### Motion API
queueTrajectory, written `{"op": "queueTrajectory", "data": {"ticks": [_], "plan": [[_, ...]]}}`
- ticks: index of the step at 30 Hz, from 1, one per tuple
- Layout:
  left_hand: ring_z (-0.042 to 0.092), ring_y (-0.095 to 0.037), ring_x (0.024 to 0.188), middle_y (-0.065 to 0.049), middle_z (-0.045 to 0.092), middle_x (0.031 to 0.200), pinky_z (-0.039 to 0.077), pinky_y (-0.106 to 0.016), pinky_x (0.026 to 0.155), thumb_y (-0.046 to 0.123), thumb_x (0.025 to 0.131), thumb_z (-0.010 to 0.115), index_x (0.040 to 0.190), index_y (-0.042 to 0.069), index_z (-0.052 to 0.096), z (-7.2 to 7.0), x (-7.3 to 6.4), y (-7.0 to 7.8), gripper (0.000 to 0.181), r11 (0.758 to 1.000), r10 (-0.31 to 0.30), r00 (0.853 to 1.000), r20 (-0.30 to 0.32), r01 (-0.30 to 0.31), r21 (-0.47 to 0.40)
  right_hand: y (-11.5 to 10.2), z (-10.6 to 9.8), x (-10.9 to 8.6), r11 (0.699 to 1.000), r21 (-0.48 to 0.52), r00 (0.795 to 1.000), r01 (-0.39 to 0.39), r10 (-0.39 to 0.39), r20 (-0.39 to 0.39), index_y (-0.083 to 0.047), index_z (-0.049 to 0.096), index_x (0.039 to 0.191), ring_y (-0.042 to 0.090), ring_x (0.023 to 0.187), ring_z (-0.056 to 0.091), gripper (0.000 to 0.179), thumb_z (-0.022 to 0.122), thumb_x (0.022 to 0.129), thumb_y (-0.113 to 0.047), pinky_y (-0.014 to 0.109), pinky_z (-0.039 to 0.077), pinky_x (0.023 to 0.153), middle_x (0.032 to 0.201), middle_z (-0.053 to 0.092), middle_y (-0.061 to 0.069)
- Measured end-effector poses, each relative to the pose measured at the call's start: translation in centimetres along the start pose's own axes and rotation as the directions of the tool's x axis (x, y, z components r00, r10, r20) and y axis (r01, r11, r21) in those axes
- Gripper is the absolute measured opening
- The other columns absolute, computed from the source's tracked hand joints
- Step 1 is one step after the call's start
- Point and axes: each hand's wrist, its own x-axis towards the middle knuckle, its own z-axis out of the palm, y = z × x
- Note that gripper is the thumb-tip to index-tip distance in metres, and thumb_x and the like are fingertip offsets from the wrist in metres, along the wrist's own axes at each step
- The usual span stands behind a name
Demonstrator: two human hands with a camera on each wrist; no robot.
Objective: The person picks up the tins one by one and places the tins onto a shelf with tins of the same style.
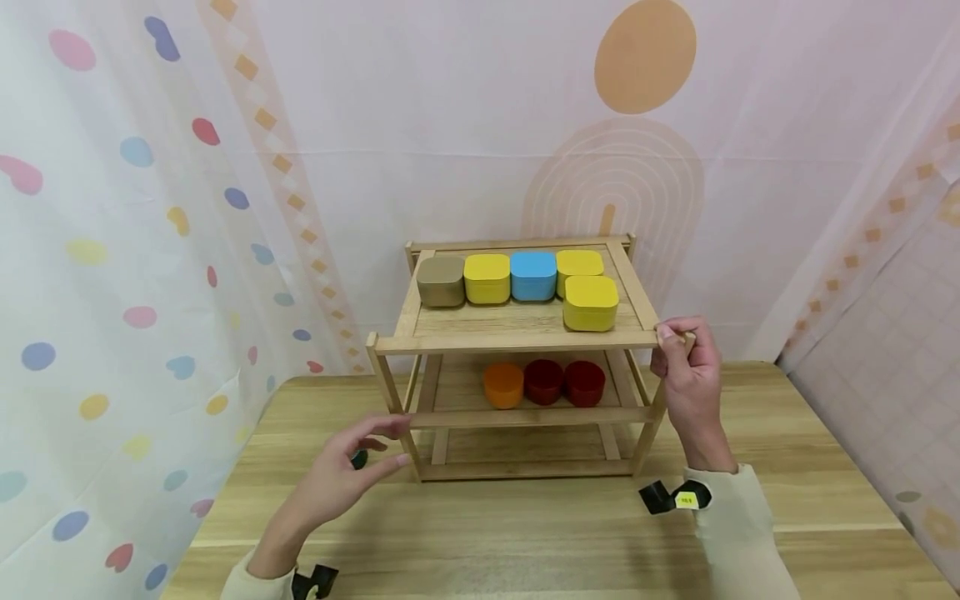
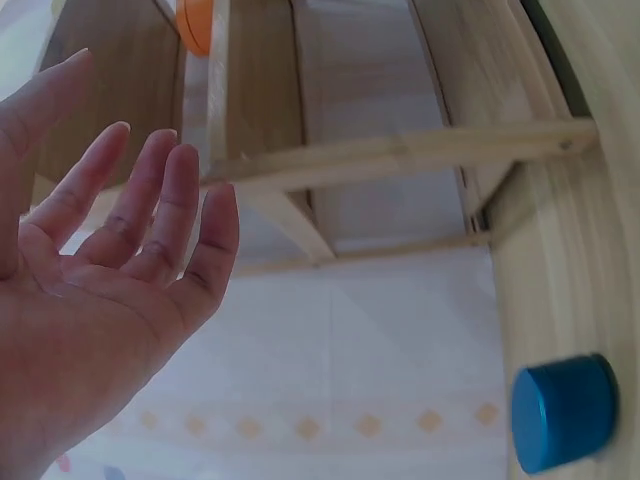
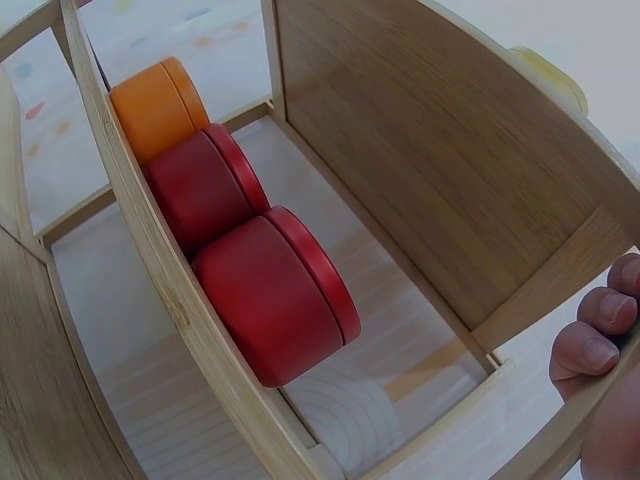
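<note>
A three-tier wooden rack [image 1: 517,342] stands on the table. My right hand [image 1: 690,379] grips its upper right front corner, fingertips [image 3: 600,350] curled over the wood in the right wrist view. Beside the left front leg is my left hand [image 1: 337,479], fingers spread and relaxed, palm bare in the left wrist view. Along the top tier sit a gold-olive tin [image 1: 441,282], a blue tin [image 1: 533,277] and yellow tins [image 1: 487,279], one yellow tin [image 1: 590,304] standing forward of the row. The middle tier carries an orange round tin [image 1: 503,386] and two red round tins [image 1: 543,382].
A blue-teal round tin [image 2: 565,412] stands on the table left of the rack, mostly hidden behind my left hand in the head view. The bottom tier [image 1: 525,446] sits low over the wooden table [image 1: 510,533]. A patterned curtain [image 1: 465,125] hangs behind.
</note>
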Motion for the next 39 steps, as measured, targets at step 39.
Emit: {"op": "queueTrajectory", "data": {"ticks": [39], "plan": [[0.05, -0.042, 0.122, -0.024, 0.047, 0.141, 0.049, -0.04, 0.086, 0.024, 0.09, 0.075, 0.141, 0.002, 0.049, -2.9, -2.6, -10.6, 0.062, 0.93, -0.347, 0.932, -0.103, 0.356, 0.088, 0.1, 0.0, 0.0, 1.0, -0.016, 1.0, -0.004, 0.004, -0.006, -0.01, 0.059, 0.095, 0.015, 0.053, 0.031, 0.016, 0.048, 0.101, 0.0, 0.027, 0.023, 0.051, 0.059, 0.037, 0.006]]}}
